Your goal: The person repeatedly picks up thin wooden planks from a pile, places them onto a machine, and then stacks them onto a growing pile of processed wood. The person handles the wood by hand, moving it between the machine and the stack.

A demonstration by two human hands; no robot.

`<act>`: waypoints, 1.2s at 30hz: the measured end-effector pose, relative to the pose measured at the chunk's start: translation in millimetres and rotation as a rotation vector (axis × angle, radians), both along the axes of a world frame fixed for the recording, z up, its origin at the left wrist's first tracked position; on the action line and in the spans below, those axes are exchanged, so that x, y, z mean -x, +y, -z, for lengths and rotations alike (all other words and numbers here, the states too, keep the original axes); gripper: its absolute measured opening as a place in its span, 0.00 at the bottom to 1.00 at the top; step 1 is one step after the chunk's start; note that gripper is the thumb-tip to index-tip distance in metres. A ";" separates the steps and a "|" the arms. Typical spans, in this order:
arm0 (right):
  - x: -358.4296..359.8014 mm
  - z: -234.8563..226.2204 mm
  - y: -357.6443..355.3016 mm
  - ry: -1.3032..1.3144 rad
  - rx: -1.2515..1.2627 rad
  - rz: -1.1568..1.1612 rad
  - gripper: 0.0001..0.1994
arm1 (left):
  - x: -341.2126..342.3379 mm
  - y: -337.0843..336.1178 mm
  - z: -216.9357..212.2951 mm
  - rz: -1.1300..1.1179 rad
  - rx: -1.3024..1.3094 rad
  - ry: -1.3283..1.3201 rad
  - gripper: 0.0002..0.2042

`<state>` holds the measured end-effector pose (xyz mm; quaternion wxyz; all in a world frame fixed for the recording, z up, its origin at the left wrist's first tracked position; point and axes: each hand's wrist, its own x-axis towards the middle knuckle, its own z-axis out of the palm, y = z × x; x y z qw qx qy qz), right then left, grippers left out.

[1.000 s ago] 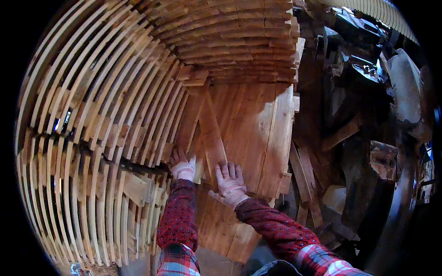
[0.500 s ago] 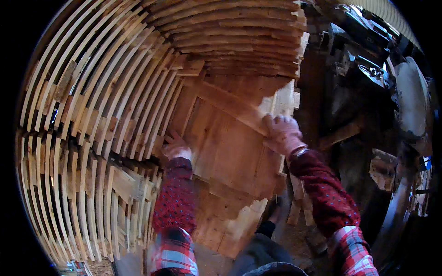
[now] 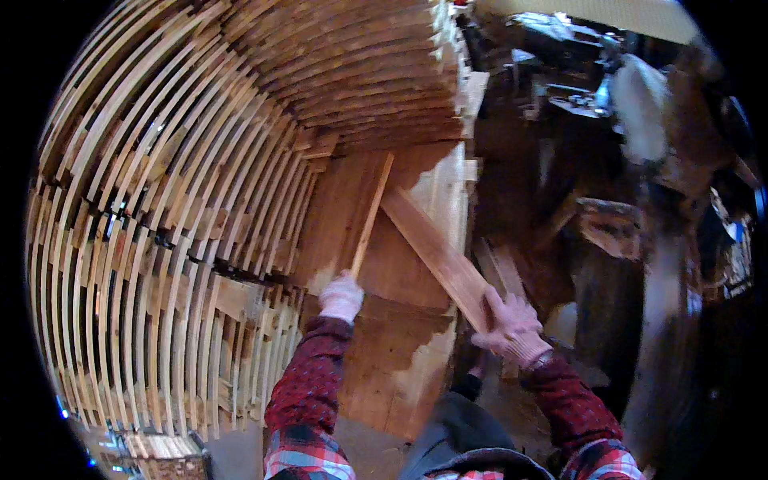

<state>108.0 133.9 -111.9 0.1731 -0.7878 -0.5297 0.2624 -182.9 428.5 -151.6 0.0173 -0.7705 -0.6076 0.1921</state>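
Note:
Over the wide flat boards (image 3: 400,352), my left hand (image 3: 342,298) is closed around the near end of a thin wooden strip (image 3: 374,216). The strip points away from me and tilts slightly right. My right hand (image 3: 512,326) grips the near end of a wider wooden plank (image 3: 436,252), its fingers over the edge. This plank slants to the far left, and its far end comes close to the strip. Both hands wear pale pinkish gloves. Whether the far ends rest on the boards I cannot tell.
Tall stacks of boards with gaps between layers (image 3: 184,184) rise along the left, and another stack (image 3: 360,80) stands at the back. To the right lie a wood offcut (image 3: 612,228) and loose pieces (image 3: 500,268) in a dark area with machinery (image 3: 572,96).
Both hands have come nearer to me. My left hand now holds the strip raised at its near end, and the right hand has swung the plank's near end toward me.

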 end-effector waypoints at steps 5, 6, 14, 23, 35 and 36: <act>-7.5 -55.9 -233.5 0.468 -0.320 0.235 0.47 | 37.7 -102.5 -50.8 0.013 0.072 -0.291 0.24; 0.1 -74.2 -279.2 0.355 -0.326 0.222 0.48 | 42.9 -122.7 -50.1 0.000 0.077 -0.383 0.24; 134.7 -31.3 -561.9 -0.458 -0.194 0.709 0.51 | 79.7 -322.6 32.7 0.256 0.026 -1.297 0.26; -61.5 -28.0 -386.0 -0.586 -0.549 0.562 0.20 | -67.3 -269.3 -110.2 -0.469 0.732 -1.980 0.25; -187.6 -40.5 -208.7 -0.300 -0.402 0.746 0.38 | -72.3 -256.9 -92.4 -0.423 0.744 -2.128 0.21; -144.7 -67.3 -198.9 -0.126 -0.366 0.628 0.43 | -87.3 -280.6 -118.1 -0.480 0.635 -2.014 0.22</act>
